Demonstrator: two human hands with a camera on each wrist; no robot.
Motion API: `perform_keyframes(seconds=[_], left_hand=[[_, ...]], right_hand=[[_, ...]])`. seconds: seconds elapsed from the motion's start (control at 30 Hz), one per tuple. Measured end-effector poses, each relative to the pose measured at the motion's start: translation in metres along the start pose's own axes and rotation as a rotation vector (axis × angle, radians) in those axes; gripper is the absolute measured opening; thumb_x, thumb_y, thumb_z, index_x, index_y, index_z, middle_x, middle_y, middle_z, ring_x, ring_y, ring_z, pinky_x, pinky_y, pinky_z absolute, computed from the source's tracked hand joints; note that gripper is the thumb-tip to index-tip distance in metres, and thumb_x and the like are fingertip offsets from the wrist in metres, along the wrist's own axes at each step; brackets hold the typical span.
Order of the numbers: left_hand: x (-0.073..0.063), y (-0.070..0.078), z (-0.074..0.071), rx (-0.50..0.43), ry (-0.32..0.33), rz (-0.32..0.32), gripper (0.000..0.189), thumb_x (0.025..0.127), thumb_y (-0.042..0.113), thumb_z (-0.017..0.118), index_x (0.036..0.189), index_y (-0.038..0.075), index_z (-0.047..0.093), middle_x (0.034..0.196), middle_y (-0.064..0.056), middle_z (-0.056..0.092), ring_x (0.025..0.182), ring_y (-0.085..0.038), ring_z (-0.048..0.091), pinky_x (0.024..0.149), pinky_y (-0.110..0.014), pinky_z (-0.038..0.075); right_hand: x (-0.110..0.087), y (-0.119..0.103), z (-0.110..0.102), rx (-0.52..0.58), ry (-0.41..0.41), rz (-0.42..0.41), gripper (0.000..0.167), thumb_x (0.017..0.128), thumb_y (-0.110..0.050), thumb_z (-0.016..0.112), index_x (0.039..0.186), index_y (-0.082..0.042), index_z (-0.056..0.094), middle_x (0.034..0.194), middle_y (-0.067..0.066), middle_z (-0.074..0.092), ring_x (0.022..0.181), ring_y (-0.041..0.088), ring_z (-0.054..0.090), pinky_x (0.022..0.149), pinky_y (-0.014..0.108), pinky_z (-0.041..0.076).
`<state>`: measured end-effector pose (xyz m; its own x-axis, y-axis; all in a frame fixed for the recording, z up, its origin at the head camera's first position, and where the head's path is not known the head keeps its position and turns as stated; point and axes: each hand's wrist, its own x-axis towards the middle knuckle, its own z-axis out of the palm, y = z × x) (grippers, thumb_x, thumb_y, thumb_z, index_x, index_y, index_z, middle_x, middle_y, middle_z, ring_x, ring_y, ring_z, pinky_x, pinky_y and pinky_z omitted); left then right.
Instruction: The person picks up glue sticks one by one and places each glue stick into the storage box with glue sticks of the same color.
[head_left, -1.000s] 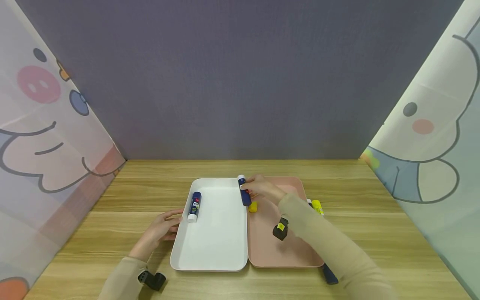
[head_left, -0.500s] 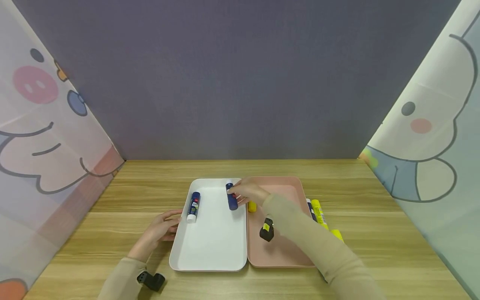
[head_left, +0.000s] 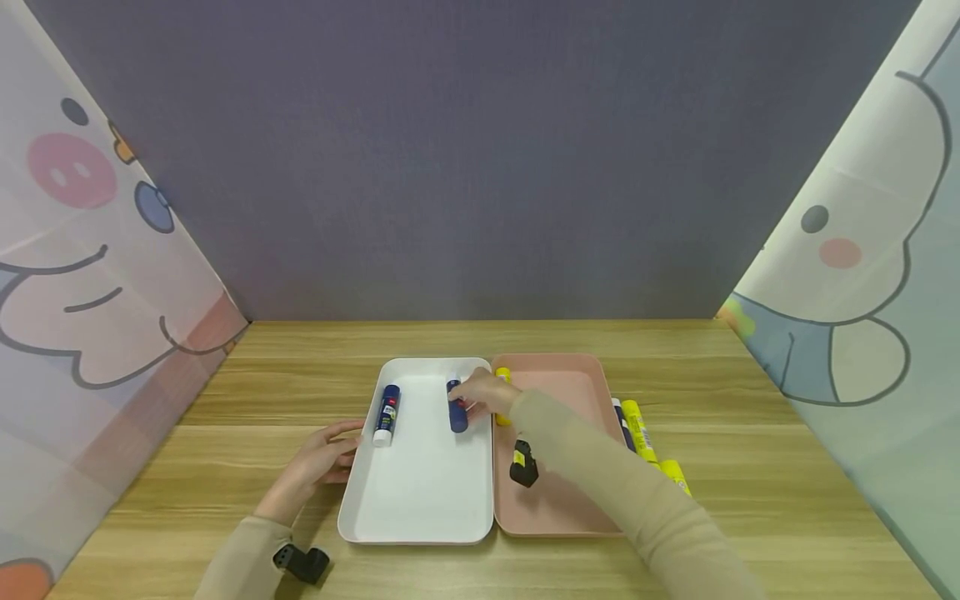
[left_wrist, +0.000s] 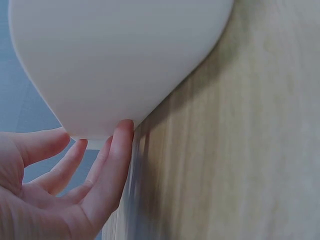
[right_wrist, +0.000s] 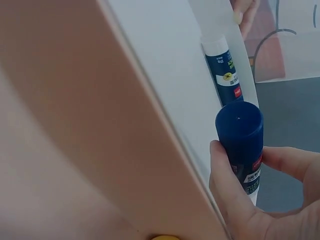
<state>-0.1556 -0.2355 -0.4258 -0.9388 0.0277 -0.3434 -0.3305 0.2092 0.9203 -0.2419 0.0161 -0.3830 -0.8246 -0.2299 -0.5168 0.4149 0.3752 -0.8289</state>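
My right hand (head_left: 486, 392) pinches a dark blue glue stick (head_left: 457, 412) between thumb and fingers over the right part of the white tray (head_left: 427, 537). In the right wrist view its blue cap (right_wrist: 240, 120) faces the camera. Another blue glue stick (head_left: 387, 415) with a white end lies along the tray's left side. My left hand (head_left: 318, 457) rests against the outside of that tray's left wall; in the left wrist view its fingertips (left_wrist: 125, 127) touch the wall. A yellow glue stick (head_left: 503, 375) lies in the pink tray (head_left: 555, 529), partly hidden by my right hand.
The pink tray stands directly against the white tray's right side. Beyond its right edge lie several glue sticks, including a yellow one (head_left: 637, 427) and a blue one (head_left: 622, 421), some hidden by my right sleeve. A grey panel (head_left: 480, 167) rises behind the wooden table (head_left: 750, 467).
My right hand has carried the blue glue stick left from the trays' shared edge to over the white tray, then slightly nearer me. The left hand stays in place.
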Motion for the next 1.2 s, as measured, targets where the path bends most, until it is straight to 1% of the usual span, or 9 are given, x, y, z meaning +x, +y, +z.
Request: perform_keyframes(seconds=[0.17,0.27,0.53,0.77,0.9,1.03,1.2], left_hand=[[0.0,-0.001,0.0,-0.001,0.001,-0.004,0.047,0.089,0.014,0.051,0.129,-0.005,0.036,0.094,-0.012,0.064,0.073,-0.017,0.063,0.065,-0.038,0.05],[0.001,-0.001,0.0,-0.004,0.0,-0.007,0.047,0.089,0.014,0.051,0.129,-0.005,0.036,0.094,-0.012,0.064,0.072,-0.017,0.063,0.064,-0.038,0.05],[0.0,-0.001,0.0,0.0,0.005,-0.009,0.047,0.089,0.014,0.052,0.129,-0.005,0.036,0.096,-0.014,0.064,0.073,-0.018,0.063,0.065,-0.038,0.05],[0.0,0.0,0.001,0.005,0.009,-0.01,0.047,0.089,0.014,0.052,0.129,-0.005,0.037,0.094,-0.013,0.064,0.072,-0.018,0.063,0.063,-0.038,0.05],[0.0,0.0,0.0,-0.002,0.001,-0.005,0.047,0.089,0.013,0.051,0.129,-0.005,0.036,0.093,-0.012,0.064,0.072,-0.018,0.063,0.063,-0.038,0.05],[0.001,-0.002,-0.001,-0.021,-0.022,0.004,0.048,0.089,0.013,0.051,0.129,-0.007,0.034,0.093,-0.011,0.064,0.073,-0.018,0.063,0.064,-0.038,0.05],[0.002,-0.003,-0.001,-0.032,-0.033,0.01,0.048,0.089,0.013,0.05,0.129,-0.008,0.033,0.092,-0.012,0.064,0.073,-0.018,0.063,0.063,-0.038,0.05]], right_hand=[[0.0,0.001,0.004,-0.045,0.025,0.001,0.056,0.081,-0.008,0.059,0.125,0.008,0.028,0.092,0.019,0.05,0.081,0.033,0.06,0.072,0.037,0.05],[0.001,0.001,0.007,-0.072,0.029,0.0,0.058,0.082,-0.009,0.06,0.127,0.008,0.028,0.089,0.018,0.051,0.08,0.032,0.061,0.069,0.035,0.051],[0.004,0.003,0.009,-0.117,0.031,0.003,0.056,0.082,-0.009,0.06,0.126,0.008,0.029,0.085,0.018,0.053,0.075,0.03,0.061,0.065,0.034,0.051],[0.008,0.003,0.012,-0.214,0.037,0.015,0.053,0.081,-0.008,0.06,0.124,0.009,0.033,0.081,0.019,0.054,0.071,0.03,0.062,0.063,0.033,0.052],[0.008,0.003,0.014,-0.239,0.042,0.021,0.053,0.081,-0.007,0.06,0.124,0.009,0.032,0.081,0.019,0.054,0.071,0.031,0.062,0.062,0.034,0.052],[0.009,0.003,0.015,-0.266,0.047,0.019,0.05,0.082,-0.007,0.06,0.121,0.01,0.035,0.08,0.02,0.054,0.073,0.033,0.062,0.062,0.036,0.052],[0.008,0.004,0.016,-0.289,0.049,0.008,0.045,0.082,-0.007,0.06,0.118,0.011,0.039,0.079,0.019,0.056,0.073,0.032,0.062,0.061,0.036,0.052]])
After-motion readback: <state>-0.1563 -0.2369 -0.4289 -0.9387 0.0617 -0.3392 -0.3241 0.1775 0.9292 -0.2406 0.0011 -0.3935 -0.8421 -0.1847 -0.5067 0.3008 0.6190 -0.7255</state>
